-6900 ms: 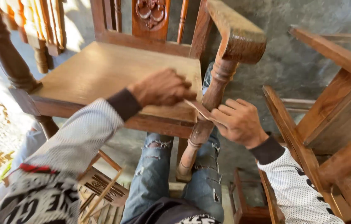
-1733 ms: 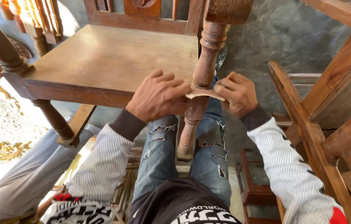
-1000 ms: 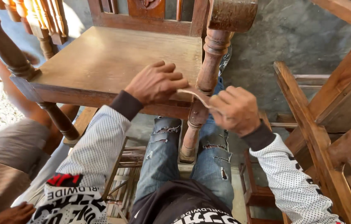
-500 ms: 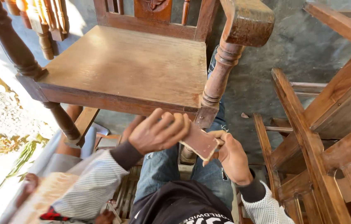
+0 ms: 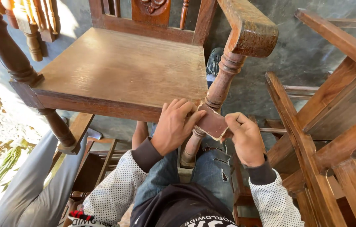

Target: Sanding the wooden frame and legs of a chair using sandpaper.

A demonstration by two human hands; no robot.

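- View from a head camera looking down on a person seated in front of a brown wooden armchair (image 5: 119, 71); their knees in torn blue jeans (image 5: 205, 166) sit under the chair's front right corner
- The left hand (image 5: 173, 126) and the right hand (image 5: 243, 136) both hold one small sheet of brown sandpaper (image 5: 211, 122); the left grip is closed, with the fingertips (image 5: 186, 107) pressing the sheet's upper left edge; the right grip is closed too, pinching the lower right corner between thumb and fingers
- The sandpaper lies against the turned front leg (image 5: 194, 141) of the chair, just below the seat corner and at the foot of the turned armrest post (image 5: 226, 80); whether it wraps around the wood or only lies on its front cannot be told
- As a judgement of progress: the flat seat looks smooth and matt with a pale dusty sheen, which suggests it has been rubbed down; the armrest (image 5: 249, 25) shows a rough, mottled top with darker patches, so it seems less finished
- The lower part of the leg, down to its foot between the knees, looks darker and glossier than the seat; it probably remains to be sanded
- The post on the far left side (image 5: 5, 46) is dark and seems untouched; how its surface feels cannot be told
- Around the chair: more wooden furniture frames (image 5: 333, 126) stand close on the right; another person's grey trouser leg (image 5: 26, 185) shows at lower left; the floor is grey concrete (image 5: 279, 54)
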